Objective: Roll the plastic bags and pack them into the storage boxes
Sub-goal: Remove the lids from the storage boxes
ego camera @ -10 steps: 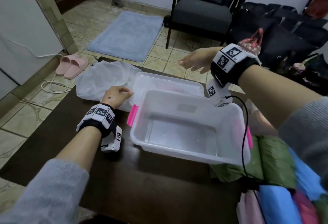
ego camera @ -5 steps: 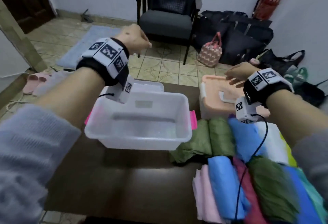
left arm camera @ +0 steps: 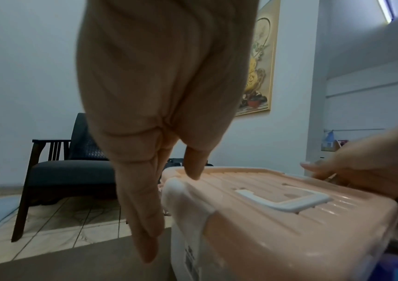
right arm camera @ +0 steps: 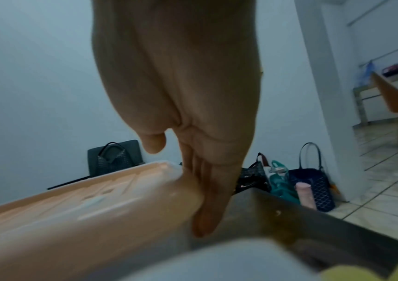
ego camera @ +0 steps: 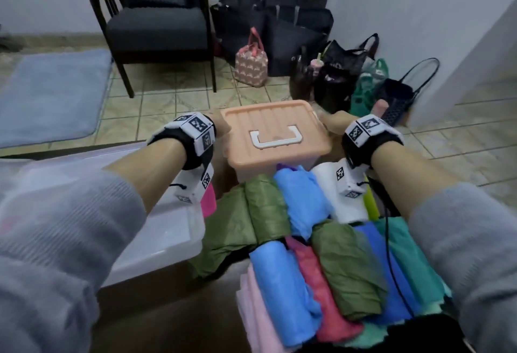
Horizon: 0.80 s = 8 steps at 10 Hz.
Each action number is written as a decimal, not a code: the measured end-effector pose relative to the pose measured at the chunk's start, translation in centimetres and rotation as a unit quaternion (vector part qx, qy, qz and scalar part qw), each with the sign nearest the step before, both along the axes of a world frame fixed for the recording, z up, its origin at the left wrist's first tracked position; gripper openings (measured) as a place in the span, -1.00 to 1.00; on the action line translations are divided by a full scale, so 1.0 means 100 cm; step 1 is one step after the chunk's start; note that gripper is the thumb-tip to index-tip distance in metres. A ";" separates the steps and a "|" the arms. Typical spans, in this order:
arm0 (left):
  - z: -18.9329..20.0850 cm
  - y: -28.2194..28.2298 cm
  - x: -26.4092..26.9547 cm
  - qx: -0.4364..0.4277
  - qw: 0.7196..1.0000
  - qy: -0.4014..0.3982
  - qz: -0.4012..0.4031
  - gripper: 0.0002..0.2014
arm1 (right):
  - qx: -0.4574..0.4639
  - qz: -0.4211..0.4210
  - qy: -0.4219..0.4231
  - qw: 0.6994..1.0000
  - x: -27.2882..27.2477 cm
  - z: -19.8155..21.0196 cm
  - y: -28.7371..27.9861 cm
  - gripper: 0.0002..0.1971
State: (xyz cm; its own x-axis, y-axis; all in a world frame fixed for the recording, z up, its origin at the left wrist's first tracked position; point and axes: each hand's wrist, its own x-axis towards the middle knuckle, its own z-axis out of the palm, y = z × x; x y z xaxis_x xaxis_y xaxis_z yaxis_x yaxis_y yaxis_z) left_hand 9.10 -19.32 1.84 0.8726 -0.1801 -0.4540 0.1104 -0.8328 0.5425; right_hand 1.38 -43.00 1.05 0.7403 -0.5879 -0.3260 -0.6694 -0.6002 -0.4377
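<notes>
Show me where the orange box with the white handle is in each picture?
Head: orange box sits at centre, between the left hand and right hand.
Left wrist: lower right, lid up, beside the fingers.
Right wrist: lower left, blurred, against the fingers.
Shared landmark: the white handle on the lid.

peach lidded box (ego camera: 275,140) behind rolled bags (ego camera: 307,240) | clear box (ego camera: 167,229) open

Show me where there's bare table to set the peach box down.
Bare dark table shows in the near strip between the clear box and the pink roll. The rolled bags crowd the whole right side up to the peach box.
</notes>
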 end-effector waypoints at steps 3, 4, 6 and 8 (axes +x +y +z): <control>0.006 -0.003 -0.006 -0.065 0.994 0.074 0.047 -0.88 | -0.060 -0.010 -0.022 0.998 0.005 -0.013 0.018 -0.64; 0.007 0.000 -0.004 -0.032 0.997 0.070 0.033 -0.84 | -0.068 -0.011 -0.006 0.998 0.005 -0.018 0.012 -0.65; 0.005 0.001 -0.002 -0.018 0.998 0.064 0.010 -0.80 | -0.078 -0.009 -0.055 0.995 0.011 -0.023 0.012 -0.65; -0.003 0.001 0.008 -0.001 0.999 0.036 -0.008 -0.74 | -0.059 0.068 -0.022 0.996 0.022 -0.039 0.036 -0.49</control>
State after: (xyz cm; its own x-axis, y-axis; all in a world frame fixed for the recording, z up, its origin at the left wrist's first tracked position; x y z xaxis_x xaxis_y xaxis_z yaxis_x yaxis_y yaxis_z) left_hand 9.95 -19.19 1.53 0.8344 -0.1958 -0.5151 0.1351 -0.8335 0.5357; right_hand 3.60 -39.40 -2.86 0.8277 -0.5134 -0.2264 -0.5602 -0.7331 -0.3857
